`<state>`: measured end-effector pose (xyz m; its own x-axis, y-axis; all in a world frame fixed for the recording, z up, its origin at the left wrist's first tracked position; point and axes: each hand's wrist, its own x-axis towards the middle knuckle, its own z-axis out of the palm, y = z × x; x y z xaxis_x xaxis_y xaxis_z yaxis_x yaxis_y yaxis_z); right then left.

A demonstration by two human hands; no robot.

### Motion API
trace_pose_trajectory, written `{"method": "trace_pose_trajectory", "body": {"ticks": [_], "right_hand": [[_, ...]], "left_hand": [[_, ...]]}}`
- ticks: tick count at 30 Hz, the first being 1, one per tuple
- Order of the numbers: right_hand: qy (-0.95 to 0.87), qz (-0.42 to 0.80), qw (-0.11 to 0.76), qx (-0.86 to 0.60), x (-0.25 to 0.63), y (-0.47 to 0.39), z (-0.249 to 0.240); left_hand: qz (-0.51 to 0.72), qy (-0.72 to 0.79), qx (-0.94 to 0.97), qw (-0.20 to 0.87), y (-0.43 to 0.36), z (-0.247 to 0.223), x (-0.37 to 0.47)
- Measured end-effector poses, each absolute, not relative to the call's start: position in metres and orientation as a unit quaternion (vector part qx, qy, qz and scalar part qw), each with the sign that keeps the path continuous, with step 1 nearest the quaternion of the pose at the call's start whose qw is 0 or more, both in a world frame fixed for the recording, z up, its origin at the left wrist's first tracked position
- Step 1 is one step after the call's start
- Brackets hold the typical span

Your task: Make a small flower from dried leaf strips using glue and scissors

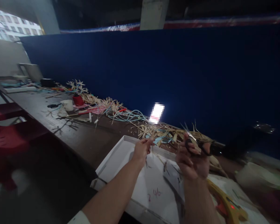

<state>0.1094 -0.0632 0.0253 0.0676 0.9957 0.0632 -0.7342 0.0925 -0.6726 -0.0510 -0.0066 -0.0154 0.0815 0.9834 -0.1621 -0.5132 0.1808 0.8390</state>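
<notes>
Head view. Your left grip [142, 148] is narrow: thumb and fingers pinch a thin strand [153, 152], which hangs from the fingertips over the white box lid [112, 154]. Your right grip [192, 161] is closed about a pair of scissors [190, 135], the dark handle loops at the fingers and the blades pointing up and away from you; they appear slightly parted, though blur obscures the exact gap. Blades and strand stand apart. Thin twiggy pieces [165, 166] lie in the lid, near red handwriting. Beyond it, on the dark counter [87, 144], lies a heap of dry strips [175, 137]; a yellow tool [231, 203] with a small red light lies to the right of your right forearm.

For good control, keep the pinch light yet firm, since so thin a strand probably bends or slips easily. Leave enough of it exposed below your fingertips to see clearly, hold it steady over the pale lid for contrast, and keep the scissor points clear of your left fingers.
</notes>
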Motion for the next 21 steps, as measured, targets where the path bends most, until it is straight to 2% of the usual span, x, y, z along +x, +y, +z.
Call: {"method": "trace_pose_trajectory", "body": {"ticks": [4, 13, 21], "right_hand": [[-0.265, 0.598, 0.671, -0.348, 0.096, -0.059, 0.024], [-0.290, 0.571, 0.621, -0.452, 0.071, -0.064, 0.028], [-0.343, 0.552, 0.587, -0.483, 0.069, -0.063, 0.022]], "left_hand": [[0.571, 0.375, 0.314, 0.660, -0.006, -0.018, -0.051], [0.587, 0.343, 0.296, 0.671, -0.008, -0.013, -0.053], [0.579, 0.336, 0.252, 0.698, -0.012, -0.008, -0.057]]}}
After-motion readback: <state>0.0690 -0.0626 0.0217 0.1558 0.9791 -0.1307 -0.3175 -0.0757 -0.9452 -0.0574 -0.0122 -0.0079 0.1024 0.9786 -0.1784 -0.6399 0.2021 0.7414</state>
